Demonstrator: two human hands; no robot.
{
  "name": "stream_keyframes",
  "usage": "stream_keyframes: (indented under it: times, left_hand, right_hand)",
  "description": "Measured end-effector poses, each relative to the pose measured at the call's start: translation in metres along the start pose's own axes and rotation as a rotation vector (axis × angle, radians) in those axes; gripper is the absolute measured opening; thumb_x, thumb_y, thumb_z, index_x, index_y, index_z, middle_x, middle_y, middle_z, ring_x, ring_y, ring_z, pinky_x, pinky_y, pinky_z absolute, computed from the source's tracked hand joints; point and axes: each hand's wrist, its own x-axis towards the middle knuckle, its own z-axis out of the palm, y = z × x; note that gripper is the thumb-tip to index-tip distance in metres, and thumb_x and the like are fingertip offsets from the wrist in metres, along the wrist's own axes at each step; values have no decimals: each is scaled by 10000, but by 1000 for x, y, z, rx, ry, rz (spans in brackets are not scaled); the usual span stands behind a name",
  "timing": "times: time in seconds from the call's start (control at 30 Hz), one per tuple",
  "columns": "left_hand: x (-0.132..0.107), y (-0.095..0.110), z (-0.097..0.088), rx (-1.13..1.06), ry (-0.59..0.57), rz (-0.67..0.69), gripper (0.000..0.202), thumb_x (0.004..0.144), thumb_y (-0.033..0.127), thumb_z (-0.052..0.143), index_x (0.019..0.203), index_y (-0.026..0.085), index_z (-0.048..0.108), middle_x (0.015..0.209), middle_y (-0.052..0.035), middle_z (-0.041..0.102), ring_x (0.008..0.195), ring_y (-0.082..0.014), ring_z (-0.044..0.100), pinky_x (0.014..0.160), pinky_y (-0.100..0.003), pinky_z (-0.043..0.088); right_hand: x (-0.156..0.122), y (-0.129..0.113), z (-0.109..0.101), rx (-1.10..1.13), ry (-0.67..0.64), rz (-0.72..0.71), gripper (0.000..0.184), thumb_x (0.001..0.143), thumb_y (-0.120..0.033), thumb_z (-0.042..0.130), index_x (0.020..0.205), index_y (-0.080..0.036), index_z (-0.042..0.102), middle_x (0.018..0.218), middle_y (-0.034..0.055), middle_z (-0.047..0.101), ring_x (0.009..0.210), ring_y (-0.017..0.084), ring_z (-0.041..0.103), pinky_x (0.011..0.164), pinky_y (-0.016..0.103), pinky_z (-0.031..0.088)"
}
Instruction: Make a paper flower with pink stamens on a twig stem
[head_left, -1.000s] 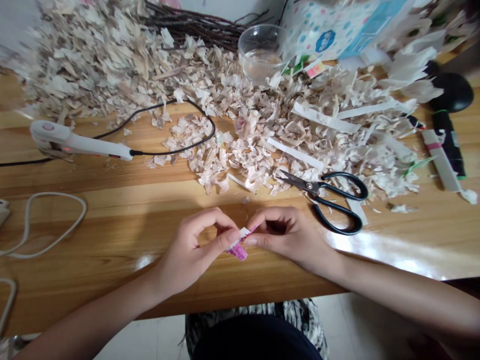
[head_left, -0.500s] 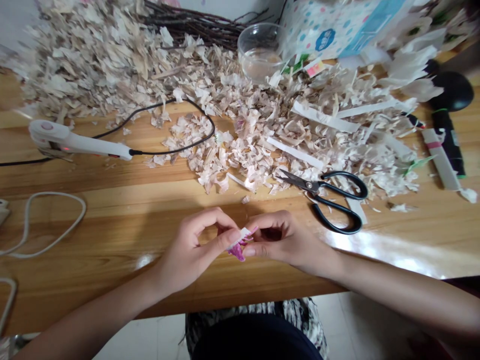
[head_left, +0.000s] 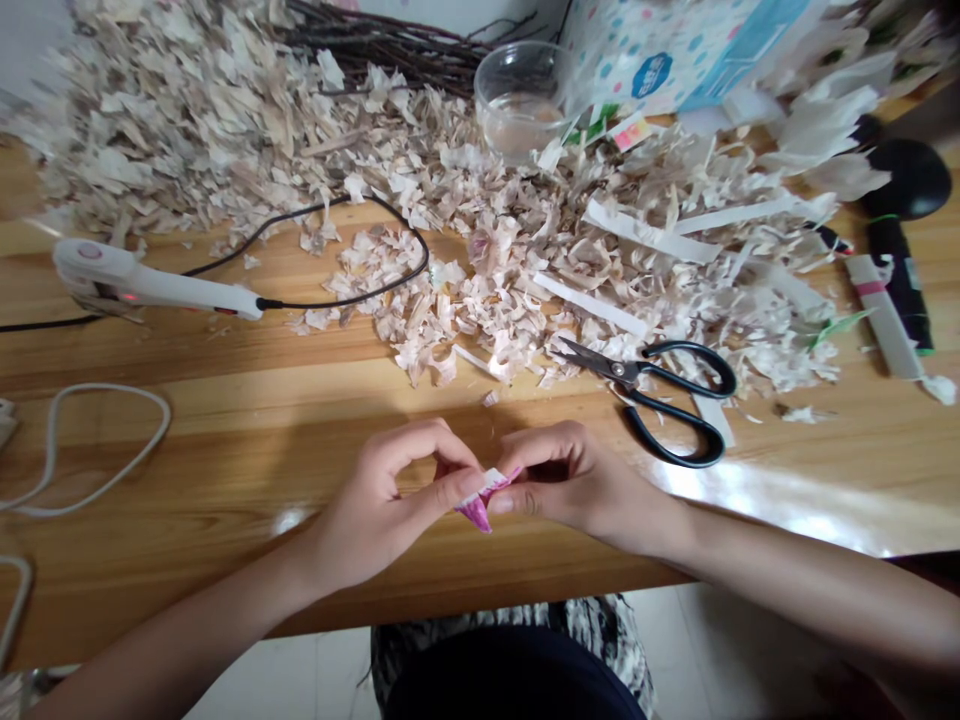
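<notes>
head view: left hand (head_left: 375, 505) and right hand (head_left: 577, 490) pinch a pink-white papery strip (head_left: 477, 510) between thumbs and bent fingers, with black-handled scissors (head_left: 626, 373) lying just to the right and dry husk scraps (head_left: 495, 250) heaped beyond.

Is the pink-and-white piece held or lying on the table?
Held: the pink-and-white piece is pinched between the left hand and right hand.

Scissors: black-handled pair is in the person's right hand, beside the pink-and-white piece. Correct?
No: the black-handled scissors are not in the hand. The head view shows them lying on the wooden table, to the right of the right hand, which is beside the pink-and-white piece.
</notes>
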Motion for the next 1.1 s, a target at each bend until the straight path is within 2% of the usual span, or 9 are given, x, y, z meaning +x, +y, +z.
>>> stream_keyframes:
  times: [0.17, 0.4, 0.73, 0.9, 1.1]
  left_hand:
    - [0, 1, 2, 15, -3, 8, 103, 868, 193, 592, 771, 175, 625, 702, 13, 604, 654, -101, 541, 615, -215, 405]
    - [-1, 1, 2, 47, 3, 13, 130, 873, 235, 590, 768, 176, 638, 702, 3, 620, 644, -107, 547, 611, -225, 408]
    - [-1, 1, 4, 41, -12, 59, 110, 872, 172, 587, 774, 185, 635, 710, 26, 626, 653, -87, 539, 622, -204, 390]
    - [-2, 1, 4, 51, -14, 51, 97, 869, 178, 593, 784, 182, 639, 708, 15, 628, 661, -99, 542, 624, -214, 394]
    - [-2, 0, 6, 63, 3, 69, 96, 866, 175, 595, 781, 178, 638, 710, 15, 622, 652, -92, 542, 617, -208, 399]
  right_hand:
    - [-1, 4, 2, 43, 19, -13, 243, 644, -371, 811, 681, -148, 722, 604, -13, 595, 560, 82, 510, 514, 189, 400]
    - [-3, 5, 0, -7, 27, 113, 278, 596, -358, 839, 647, -130, 688, 603, -16, 577, 541, 79, 464, 504, 210, 346]
    - [0, 2, 4, 108, 49, 139, 331, 508, -286, 879, 553, -128, 591, 531, -61, 517, 479, 41, 393, 463, 170, 313]
    - [0, 1, 5, 102, 65, 133, 378, 475, -318, 885, 538, -133, 562, 540, -62, 518, 483, 40, 400, 467, 167, 327]
    - [-2, 8, 3, 30, 75, 141, 420, 512, -368, 868, 553, -139, 518, 536, -68, 462, 487, 43, 323, 445, 180, 233]
